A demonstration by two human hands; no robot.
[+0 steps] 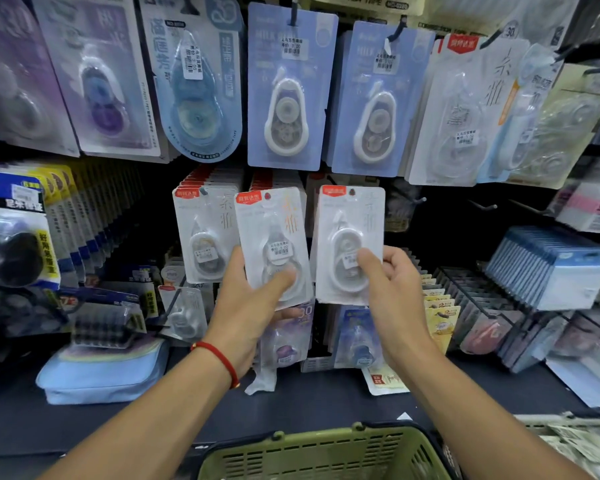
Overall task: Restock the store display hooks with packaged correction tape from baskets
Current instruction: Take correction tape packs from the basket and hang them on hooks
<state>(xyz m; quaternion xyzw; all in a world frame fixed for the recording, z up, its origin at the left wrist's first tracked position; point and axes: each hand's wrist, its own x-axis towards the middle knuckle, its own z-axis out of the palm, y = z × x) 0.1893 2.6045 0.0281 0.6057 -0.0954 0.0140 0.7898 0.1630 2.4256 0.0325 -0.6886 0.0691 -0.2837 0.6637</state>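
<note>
My left hand grips a white correction tape pack with a red tab, thumb across its blister. My right hand holds a second white pack by its lower right side. Both packs are raised in front of the middle row of hooks, where a matching pack hangs at the left with more stacked behind it. A green basket sits below my forearms at the bottom edge. Bare hooks stick out to the right of the held packs.
Blue packs and other correction tapes hang on the upper row. A light blue pouch lies on the dark shelf at left. Upright card racks and boxed stock stand at right. A second basket rim shows at bottom right.
</note>
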